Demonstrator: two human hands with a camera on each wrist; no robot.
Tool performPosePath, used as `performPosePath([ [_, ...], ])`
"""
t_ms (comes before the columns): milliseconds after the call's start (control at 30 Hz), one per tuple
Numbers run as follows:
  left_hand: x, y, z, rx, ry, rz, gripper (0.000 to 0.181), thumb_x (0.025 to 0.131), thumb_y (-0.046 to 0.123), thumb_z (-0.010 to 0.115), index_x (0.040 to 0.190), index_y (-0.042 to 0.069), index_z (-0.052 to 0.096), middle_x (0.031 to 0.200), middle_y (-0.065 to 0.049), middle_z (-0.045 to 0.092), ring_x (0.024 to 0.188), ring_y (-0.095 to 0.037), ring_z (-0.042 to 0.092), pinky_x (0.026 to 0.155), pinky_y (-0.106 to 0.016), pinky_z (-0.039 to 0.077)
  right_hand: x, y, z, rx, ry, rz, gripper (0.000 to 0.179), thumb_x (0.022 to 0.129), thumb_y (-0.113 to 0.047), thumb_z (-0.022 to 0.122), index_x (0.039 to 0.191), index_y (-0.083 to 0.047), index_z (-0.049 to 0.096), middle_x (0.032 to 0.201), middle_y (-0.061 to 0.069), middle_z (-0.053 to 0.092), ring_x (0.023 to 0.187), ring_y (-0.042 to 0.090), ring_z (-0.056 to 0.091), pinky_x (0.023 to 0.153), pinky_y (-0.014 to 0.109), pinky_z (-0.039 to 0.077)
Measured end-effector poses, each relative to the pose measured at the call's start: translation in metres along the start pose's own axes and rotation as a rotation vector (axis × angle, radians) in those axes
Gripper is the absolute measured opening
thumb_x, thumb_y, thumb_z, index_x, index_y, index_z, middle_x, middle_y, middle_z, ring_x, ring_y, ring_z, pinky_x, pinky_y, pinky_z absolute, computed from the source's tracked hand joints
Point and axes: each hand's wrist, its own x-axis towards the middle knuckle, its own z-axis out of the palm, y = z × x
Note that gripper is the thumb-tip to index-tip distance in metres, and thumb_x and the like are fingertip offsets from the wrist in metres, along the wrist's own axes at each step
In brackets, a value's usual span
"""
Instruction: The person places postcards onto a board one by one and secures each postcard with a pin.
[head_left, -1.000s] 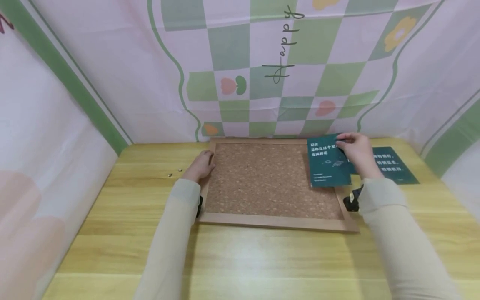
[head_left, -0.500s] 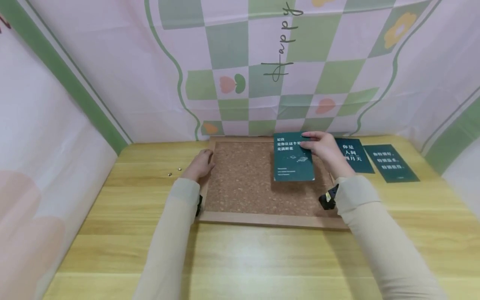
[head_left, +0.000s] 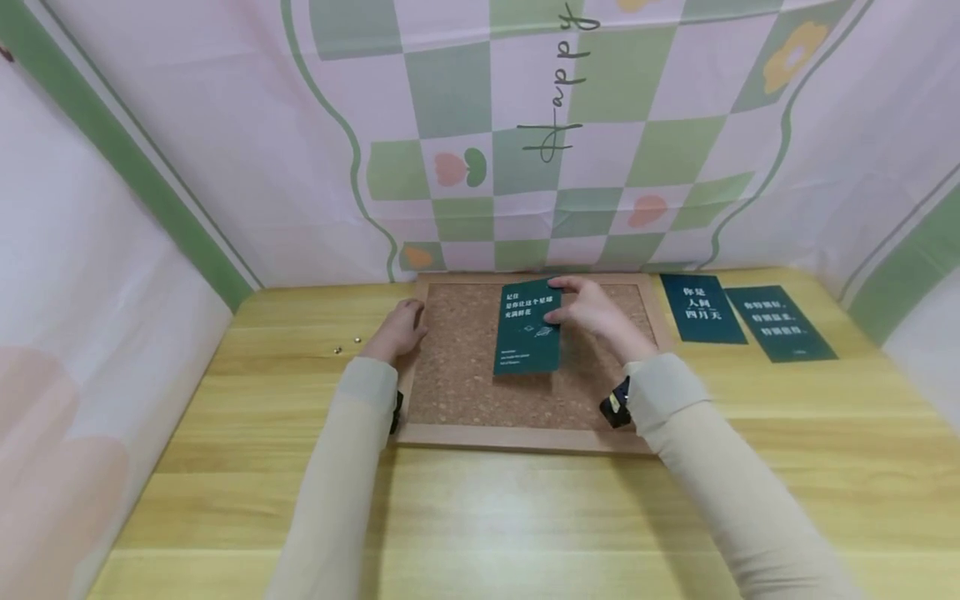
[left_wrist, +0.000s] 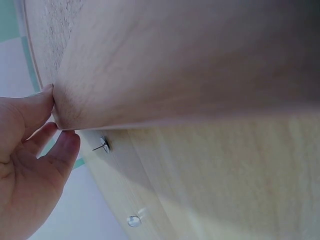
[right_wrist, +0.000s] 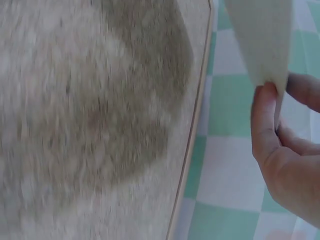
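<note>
My right hand (head_left: 596,312) pinches a dark green card (head_left: 525,346) with white writing by its right side, above the middle of a wood-framed cork board (head_left: 453,375). In the right wrist view the card's pale back (right_wrist: 265,40) faces the camera, held between thumb and fingers, apart from the cork. My left hand (head_left: 397,333) grips the board's left edge; in the left wrist view the thumb and fingertips hold the wooden frame (left_wrist: 165,70). Just left of the board lie two metal pushpins, one nearer the frame (left_wrist: 104,145) and one farther off (left_wrist: 134,221).
Two more dark cards, one blue-green (head_left: 702,310) and one green (head_left: 783,325), lie flat on the wooden table (head_left: 480,517) to the right of the board. A checked cloth backdrop (head_left: 525,183) hangs directly behind the board, with cloth at both sides.
My right hand has carried the green card leftward from the board's right edge to above its middle, uncovering the cards on the table. The left hand stays on the frame.
</note>
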Motion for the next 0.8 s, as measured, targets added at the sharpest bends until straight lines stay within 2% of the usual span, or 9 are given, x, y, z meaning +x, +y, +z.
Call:
performPosePath([
  [100,0.000,0.000,0.000,-0.002,-0.001,-0.002,0.051,0.101,0.013,0.043,0.146,-0.005,0.028,0.154,-0.025,0.023,0.143,-0.037,0.026,0.119,-0.045,0.025,0.003,-0.002,0.010,-0.051,-0.036,-0.013,0.065,0.089,-0.005,0.061,0.146,0.000,0.032,0.152,0.025,0.030,0.138,0.039,0.032,0.116,0.049,0.027],
  [333,0.000,0.000,0.000,0.001,0.003,0.005,0.051,0.101,0.013,0.043,0.146,-0.006,0.029,0.154,-0.027,0.024,0.143,-0.038,0.026,0.119,-0.045,0.025,0.009,-0.007,0.033,-0.073,-0.086,-0.023,0.064,0.091,-0.017,0.062,0.146,-0.002,0.032,0.148,0.023,0.037,0.123,0.036,0.050,0.110,0.047,0.038],
  [467,-0.001,0.000,0.000,-0.011,0.000,0.002,0.051,0.101,0.013,0.044,0.146,-0.005,0.028,0.154,-0.026,0.023,0.144,-0.038,0.025,0.119,-0.045,0.024,0.010,-0.010,0.044,-0.092,-0.099,-0.040,0.066,0.088,-0.012,0.065,0.145,-0.001,0.034,0.150,0.023,0.034,0.133,0.036,0.040,0.114,0.048,0.031],
  [567,-0.002,0.001,0.000,-0.014,-0.004,0.003,0.051,0.101,0.013,0.043,0.147,-0.005,0.027,0.155,-0.025,0.022,0.144,-0.038,0.025,0.119,-0.045,0.024,0.012,-0.011,0.052,-0.086,-0.113,-0.045,0.069,0.086,-0.008,0.068,0.145,-0.001,0.033,0.149,0.023,0.034,0.134,0.037,0.038,0.113,0.048,0.032],
  [700,-0.002,0.001,0.000,-0.012,-0.008,-0.004,0.052,0.102,0.014,0.043,0.147,-0.004,0.026,0.155,-0.025,0.021,0.144,-0.037,0.025,0.119,-0.046,0.025,0.014,-0.009,0.063,-0.019,-0.169,-0.050,0.074,0.086,-0.002,0.066,0.148,0.001,0.026,0.138,0.026,0.049,0.120,0.036,0.054,0.100,0.040,0.046],
  [800,-0.001,0.001,0.000,-0.012,-0.006,-0.009,0.052,0.102,0.015,0.043,0.147,-0.004,0.027,0.155,-0.024,0.021,0.144,-0.037,0.025,0.119,-0.045,0.024,0.015,-0.007,0.068,0.015,-0.211,-0.067,0.079,0.086,0.002,0.065,0.149,0.003,0.019,0.126,0.029,0.058,0.107,0.035,0.064,0.083,0.030,0.053],
])
